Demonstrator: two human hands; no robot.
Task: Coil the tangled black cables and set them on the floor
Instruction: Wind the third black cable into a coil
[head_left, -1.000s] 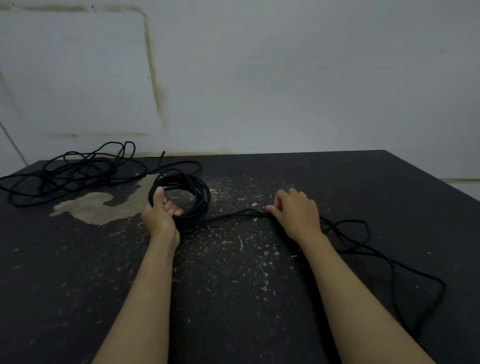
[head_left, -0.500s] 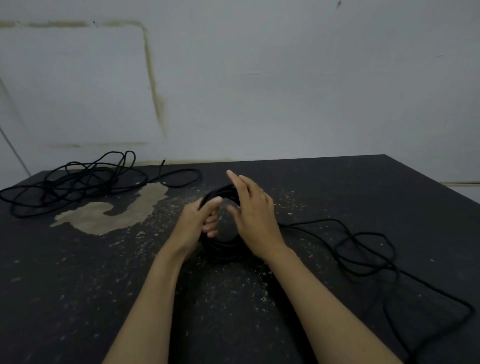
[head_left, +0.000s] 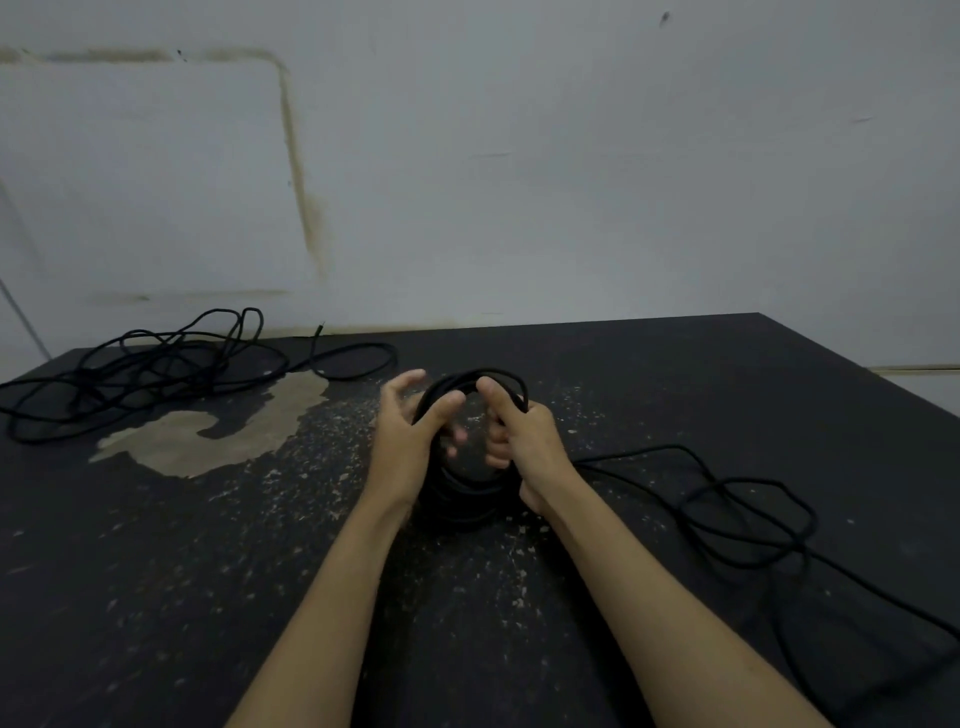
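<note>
Black coil (head_left: 470, 499) stands partly wound mid-worktop (head_left: 675, 374), our left hand (head_left: 402, 441) and right hand (head_left: 524, 441) with fingers curled round it. Loose cable (head_left: 727, 499) trails at four o'clock. We judge much remains: a second tangle (head_left: 145, 369) lies untouched at ten o'clock.

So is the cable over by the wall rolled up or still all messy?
Still messy. The far cable lies spread in loose, crossing loops on the table, unlike the round coil held by both hands.
</note>
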